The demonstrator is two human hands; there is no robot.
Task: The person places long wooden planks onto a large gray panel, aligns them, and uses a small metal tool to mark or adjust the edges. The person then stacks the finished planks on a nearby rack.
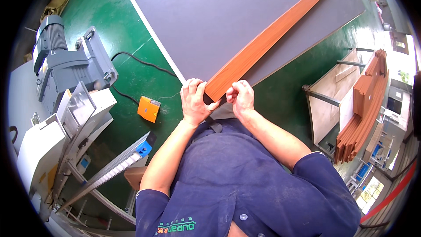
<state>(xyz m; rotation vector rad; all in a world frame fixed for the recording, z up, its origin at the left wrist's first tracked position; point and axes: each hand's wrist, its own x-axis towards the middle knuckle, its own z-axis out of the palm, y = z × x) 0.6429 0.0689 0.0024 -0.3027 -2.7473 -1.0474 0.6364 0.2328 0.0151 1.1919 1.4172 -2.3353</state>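
Note:
A long reddish-brown wood-grain board (258, 46) lies slantwise over a large grey panel-topped table (197, 17), its near end close to my body. My left hand (195, 101) is at the left corner of that end, fingers along its side and thumb across the end face, gripping it. Beside the right edge of the same end is my right hand (242, 98), its fingers curled in and pressed together. Whatever the right fingers may hold is hidden.
On the left stands a grey motor unit (66, 59) with white machine housings and a roller rail (114, 164). An orange box-like pedal (149, 109) and a black cable (144, 63) lie on the green floor. A rack at right carries stacked brown boards (366, 105).

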